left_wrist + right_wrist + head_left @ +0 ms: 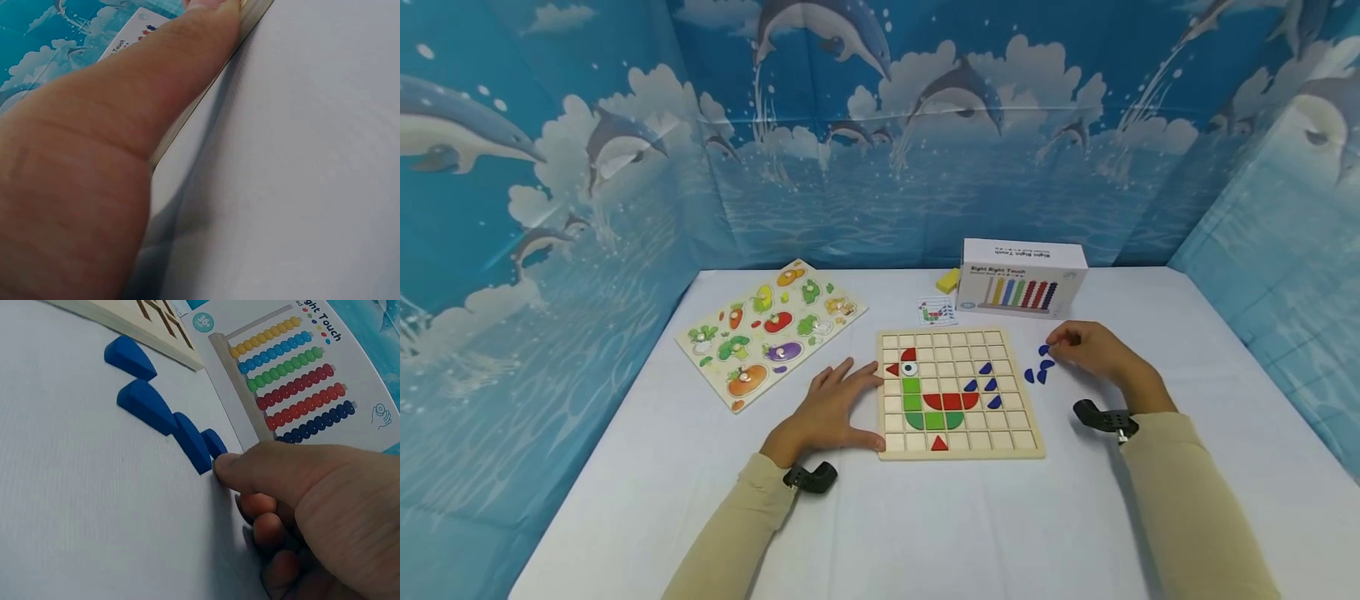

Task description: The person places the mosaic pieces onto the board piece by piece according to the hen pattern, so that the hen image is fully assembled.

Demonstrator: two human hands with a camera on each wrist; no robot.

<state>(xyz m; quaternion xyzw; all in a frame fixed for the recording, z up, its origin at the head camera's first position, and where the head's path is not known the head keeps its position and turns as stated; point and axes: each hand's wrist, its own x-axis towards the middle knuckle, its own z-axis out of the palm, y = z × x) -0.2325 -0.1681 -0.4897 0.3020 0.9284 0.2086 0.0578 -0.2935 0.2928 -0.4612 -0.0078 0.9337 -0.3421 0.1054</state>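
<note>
A wooden grid board (pixel 962 454) lies on the table with a bird-like pattern of red, green and blue pieces and a round eye piece (pixel 909 368). My left hand (pixel 831 412) rests at its left side, fingers spread, thumb and fingertips touching the frame. In the left wrist view the thumb (pixel 169 75) lies against the board's edge. To the right of the board, my right hand (pixel 1093 350) pinches one end of a blue curved piece (pixel 214 441); its index fingertip is hidden behind the thumb. Several more blue pieces (pixel 145 405) lie loose close by.
Behind the board lies a small pattern card (pixel 936 311), near a yellow block (pixel 948 281) and a white abacus box (pixel 1022 279). A vegetable puzzle board (pixel 771 329) lies at the back left. Dolphin-printed cloth (pixel 880 208) surrounds the table's back and sides.
</note>
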